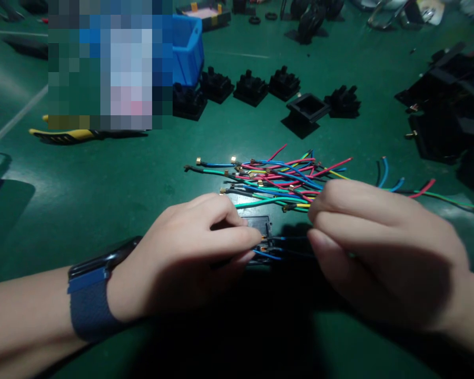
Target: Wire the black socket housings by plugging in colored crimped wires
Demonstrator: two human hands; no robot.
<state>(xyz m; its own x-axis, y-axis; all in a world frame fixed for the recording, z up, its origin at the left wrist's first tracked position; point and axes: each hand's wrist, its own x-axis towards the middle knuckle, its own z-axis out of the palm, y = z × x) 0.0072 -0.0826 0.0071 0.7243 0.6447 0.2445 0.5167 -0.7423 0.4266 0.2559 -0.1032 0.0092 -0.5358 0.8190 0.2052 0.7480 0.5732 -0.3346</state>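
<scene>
My left hand (197, 242), with a dark watch on its wrist, grips a small square black plastic housing (263, 225). Its thumb and fingertips press by the brass-coloured terminals in that housing. Thin blue wires (290, 238) run out of it to the right. Curled into a closed grip, my right hand (379, 252) has the far part of these wires at its fingertips; the exact hold is hidden. Just beyond both hands lies a loose bundle of cut wires (276, 176) in red, blue, green, yellow and black, several with brass terminals.
Several black plastic parts (250, 87) stand in a row farther back, beside a square black frame (307, 108). A blue bin (191, 50) is behind them. Yellow-handled pliers (69, 137) lie at left. Larger black parts (442, 126) are piled at right on the green surface (122, 189).
</scene>
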